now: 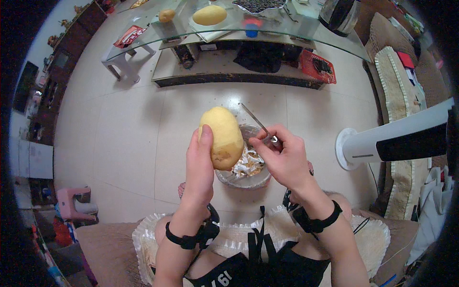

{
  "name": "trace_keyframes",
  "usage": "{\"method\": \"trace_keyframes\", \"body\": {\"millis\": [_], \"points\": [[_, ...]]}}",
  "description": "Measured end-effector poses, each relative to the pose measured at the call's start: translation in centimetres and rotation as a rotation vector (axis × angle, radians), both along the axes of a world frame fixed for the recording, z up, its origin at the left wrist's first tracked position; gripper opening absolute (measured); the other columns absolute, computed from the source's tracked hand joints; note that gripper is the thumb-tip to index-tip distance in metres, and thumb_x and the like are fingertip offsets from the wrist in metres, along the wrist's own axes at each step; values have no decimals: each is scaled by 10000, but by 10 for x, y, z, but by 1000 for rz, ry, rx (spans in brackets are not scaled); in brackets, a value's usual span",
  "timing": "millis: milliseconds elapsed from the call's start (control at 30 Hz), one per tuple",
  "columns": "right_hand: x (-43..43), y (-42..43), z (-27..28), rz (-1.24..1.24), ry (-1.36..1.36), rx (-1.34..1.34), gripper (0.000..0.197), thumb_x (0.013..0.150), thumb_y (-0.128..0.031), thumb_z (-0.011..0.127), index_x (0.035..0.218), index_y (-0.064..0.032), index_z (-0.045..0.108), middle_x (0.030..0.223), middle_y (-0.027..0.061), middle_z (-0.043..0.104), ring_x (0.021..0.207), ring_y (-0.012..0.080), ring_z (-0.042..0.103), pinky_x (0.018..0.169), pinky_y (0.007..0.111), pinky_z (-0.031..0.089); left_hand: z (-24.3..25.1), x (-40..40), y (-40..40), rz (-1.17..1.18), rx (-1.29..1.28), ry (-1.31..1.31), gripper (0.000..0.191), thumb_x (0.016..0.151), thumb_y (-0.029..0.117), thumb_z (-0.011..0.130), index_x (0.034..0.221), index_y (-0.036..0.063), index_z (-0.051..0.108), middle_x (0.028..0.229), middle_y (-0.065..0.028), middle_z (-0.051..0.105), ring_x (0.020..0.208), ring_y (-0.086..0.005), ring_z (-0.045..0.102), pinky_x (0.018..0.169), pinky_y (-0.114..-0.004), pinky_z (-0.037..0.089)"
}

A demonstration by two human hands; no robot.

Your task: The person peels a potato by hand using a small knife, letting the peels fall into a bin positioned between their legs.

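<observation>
My left hand [199,161] grips a large potato [223,136] from its left side, thumb on top. Most of the potato is bare and yellow; a brownish patch of skin stays at its lower end. In my right hand [283,154] is a slim metal tool, probably a peeler [255,118], its tip pointing up and left, away from me. The tool is apart from the potato. Beneath both hands stands a lined waste bin [247,183] holding crumpled white paper and brownish scraps [249,161]. My hands hide part of the bin's rim.
Ahead is a glass-topped table [172,34] bearing a peeled potato [209,15], a smaller brown potato [166,15] and a dark kettle [339,16]. A red basket [318,68] sits on its lower shelf. A white tower fan [358,147] stands right; a plastic stool [123,61] is at left.
</observation>
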State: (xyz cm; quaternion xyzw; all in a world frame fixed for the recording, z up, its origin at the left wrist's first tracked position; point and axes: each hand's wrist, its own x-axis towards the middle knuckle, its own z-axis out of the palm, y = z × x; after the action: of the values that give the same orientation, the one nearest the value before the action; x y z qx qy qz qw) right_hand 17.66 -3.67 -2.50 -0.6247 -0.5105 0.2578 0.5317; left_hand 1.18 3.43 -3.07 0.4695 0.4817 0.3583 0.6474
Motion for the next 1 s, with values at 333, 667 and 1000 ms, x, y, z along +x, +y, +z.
{"method": "trace_keyframes", "body": {"millis": [333, 667, 1000], "points": [[9, 3, -7, 141, -36, -82, 160, 887, -133, 672, 996, -17, 657, 864, 167, 699, 700, 276, 697, 624, 309, 528, 3, -3, 3, 24, -15, -45, 575, 980, 584, 383, 1183, 73, 551, 952, -59, 676, 805, -149, 678, 556, -284, 510], [7, 3, -10, 67, 54, -121, 153, 904, -105, 646, 1032, -22, 637, 777, 141, 686, 642, 128, 641, 592, 290, 504, 19, -4, 2, 37, -96, -81, 602, 981, 602, 350, 1205, 81, 551, 945, -71, 689, 780, -187, 699, 522, -275, 496], [3, 3, 2, 104, 10, -92, 133, 888, -109, 641, 995, -30, 628, 787, 153, 674, 610, 244, 657, 583, 334, 505, 9, -4, 3, 8, -102, -123, 577, 986, 590, 334, 1173, 95, 562, 927, -58, 693, 759, -175, 700, 500, -272, 499]]}}
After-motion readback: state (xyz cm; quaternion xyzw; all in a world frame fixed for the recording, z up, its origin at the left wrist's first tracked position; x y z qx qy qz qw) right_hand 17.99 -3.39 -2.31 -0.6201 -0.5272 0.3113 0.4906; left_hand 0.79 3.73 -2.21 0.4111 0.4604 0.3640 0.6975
